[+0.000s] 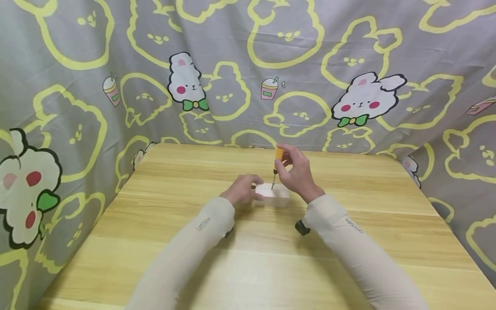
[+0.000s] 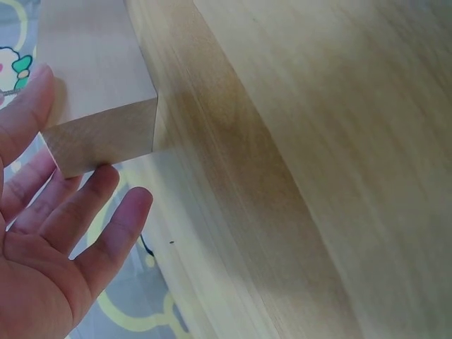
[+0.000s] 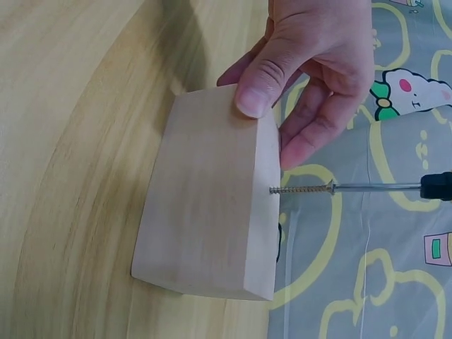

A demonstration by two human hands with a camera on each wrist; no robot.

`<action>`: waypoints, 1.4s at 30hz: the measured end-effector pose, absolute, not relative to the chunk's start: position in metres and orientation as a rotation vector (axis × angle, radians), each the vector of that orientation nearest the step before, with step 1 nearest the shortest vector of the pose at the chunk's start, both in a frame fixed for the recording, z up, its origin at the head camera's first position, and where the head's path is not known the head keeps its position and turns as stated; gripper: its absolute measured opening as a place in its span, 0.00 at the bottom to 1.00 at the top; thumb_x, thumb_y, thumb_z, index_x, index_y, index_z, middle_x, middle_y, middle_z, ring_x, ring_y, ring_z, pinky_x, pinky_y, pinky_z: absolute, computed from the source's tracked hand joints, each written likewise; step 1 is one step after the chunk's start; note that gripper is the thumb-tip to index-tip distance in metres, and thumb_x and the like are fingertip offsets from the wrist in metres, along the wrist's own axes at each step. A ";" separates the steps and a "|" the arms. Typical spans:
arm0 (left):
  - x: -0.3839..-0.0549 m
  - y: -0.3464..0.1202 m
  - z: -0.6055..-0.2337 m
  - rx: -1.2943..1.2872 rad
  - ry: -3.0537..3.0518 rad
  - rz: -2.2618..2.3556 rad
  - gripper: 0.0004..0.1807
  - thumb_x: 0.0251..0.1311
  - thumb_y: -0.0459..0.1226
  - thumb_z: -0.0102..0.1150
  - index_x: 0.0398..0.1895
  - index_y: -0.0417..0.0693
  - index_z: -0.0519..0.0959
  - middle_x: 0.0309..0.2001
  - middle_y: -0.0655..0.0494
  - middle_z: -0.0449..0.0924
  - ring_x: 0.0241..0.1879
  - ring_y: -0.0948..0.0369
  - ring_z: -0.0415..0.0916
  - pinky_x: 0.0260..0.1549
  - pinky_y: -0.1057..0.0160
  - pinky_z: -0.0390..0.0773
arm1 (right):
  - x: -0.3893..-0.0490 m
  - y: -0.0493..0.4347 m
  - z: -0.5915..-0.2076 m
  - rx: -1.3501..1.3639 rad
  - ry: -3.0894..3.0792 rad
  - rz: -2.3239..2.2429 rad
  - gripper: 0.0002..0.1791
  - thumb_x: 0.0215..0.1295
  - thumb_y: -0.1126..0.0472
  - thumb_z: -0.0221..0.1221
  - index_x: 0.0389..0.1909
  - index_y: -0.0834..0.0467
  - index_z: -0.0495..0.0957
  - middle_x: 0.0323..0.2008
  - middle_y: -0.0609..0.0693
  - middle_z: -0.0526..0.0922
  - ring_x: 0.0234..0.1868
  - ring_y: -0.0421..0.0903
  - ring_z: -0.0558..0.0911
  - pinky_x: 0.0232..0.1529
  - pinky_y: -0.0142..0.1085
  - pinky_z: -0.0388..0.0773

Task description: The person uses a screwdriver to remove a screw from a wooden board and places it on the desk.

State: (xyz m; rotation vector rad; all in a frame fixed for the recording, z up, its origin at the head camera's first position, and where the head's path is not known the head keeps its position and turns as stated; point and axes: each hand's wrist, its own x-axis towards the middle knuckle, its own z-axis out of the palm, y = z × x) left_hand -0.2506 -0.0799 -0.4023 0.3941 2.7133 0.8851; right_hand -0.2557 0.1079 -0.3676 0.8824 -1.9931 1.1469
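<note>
A pale wooden block [image 1: 277,200] rests on the table, held at its left end by my left hand [image 1: 243,189]. In the left wrist view the thumb lies along one side of the block [image 2: 102,134] and fingers touch the other. My right hand [image 1: 299,173] grips the orange handle of a screwdriver [image 1: 278,158], which stands nearly upright over the block. The right wrist view shows the screwdriver's tip on the head of a screw [image 3: 304,189]. That screw's point meets the block's upper face, with most of its thread outside. The right hand is out of this wrist view.
The light wood-grain table [image 1: 186,172] spreads around both hands. A grey curtain [image 1: 240,47] with yellow outlines and white bunnies hangs behind and beside it. A black wrist-worn piece [image 1: 302,227] sits under the right forearm.
</note>
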 end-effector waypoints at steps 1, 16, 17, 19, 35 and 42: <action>-0.251 -0.080 -0.402 0.398 2.715 0.884 0.30 0.52 0.42 0.72 0.60 0.47 0.76 0.61 0.53 0.75 0.63 0.53 0.68 0.63 0.54 0.67 | -0.256 0.108 -0.367 0.880 -1.994 1.133 0.22 0.58 0.73 0.62 0.55 0.65 0.72 0.36 0.59 0.78 0.32 0.51 0.82 0.28 0.42 0.82; -0.250 -0.081 -0.403 0.404 2.714 0.893 0.30 0.52 0.42 0.72 0.60 0.47 0.76 0.61 0.52 0.74 0.63 0.53 0.68 0.64 0.53 0.66 | -0.255 0.106 -0.366 0.896 -1.986 1.071 0.23 0.58 0.74 0.62 0.55 0.65 0.70 0.32 0.58 0.79 0.30 0.51 0.81 0.28 0.46 0.83; -0.250 -0.081 -0.403 0.403 2.714 0.894 0.30 0.52 0.42 0.72 0.60 0.47 0.76 0.61 0.52 0.74 0.63 0.53 0.68 0.64 0.53 0.66 | -0.255 0.106 -0.366 0.901 -1.983 1.078 0.23 0.58 0.75 0.61 0.55 0.65 0.70 0.32 0.58 0.80 0.30 0.51 0.82 0.28 0.47 0.83; -0.251 -0.081 -0.403 0.399 2.712 0.897 0.30 0.52 0.41 0.72 0.60 0.47 0.76 0.61 0.52 0.74 0.63 0.53 0.68 0.63 0.53 0.66 | -0.256 0.106 -0.366 0.907 -1.977 1.088 0.23 0.59 0.75 0.60 0.56 0.65 0.70 0.32 0.58 0.80 0.30 0.51 0.82 0.29 0.48 0.83; -0.252 -0.081 -0.406 0.405 2.722 0.896 0.30 0.51 0.41 0.73 0.59 0.48 0.76 0.61 0.53 0.75 0.63 0.53 0.67 0.64 0.54 0.66 | -0.255 0.107 -0.365 0.941 -1.944 1.112 0.21 0.58 0.77 0.58 0.54 0.69 0.71 0.32 0.60 0.82 0.30 0.52 0.84 0.29 0.40 0.84; -0.250 -0.081 -0.404 0.400 2.714 0.912 0.30 0.51 0.42 0.73 0.59 0.48 0.76 0.61 0.53 0.75 0.63 0.54 0.67 0.64 0.54 0.66 | -0.256 0.108 -0.363 0.944 -1.951 1.123 0.20 0.58 0.77 0.57 0.53 0.69 0.71 0.35 0.62 0.82 0.31 0.52 0.84 0.30 0.41 0.84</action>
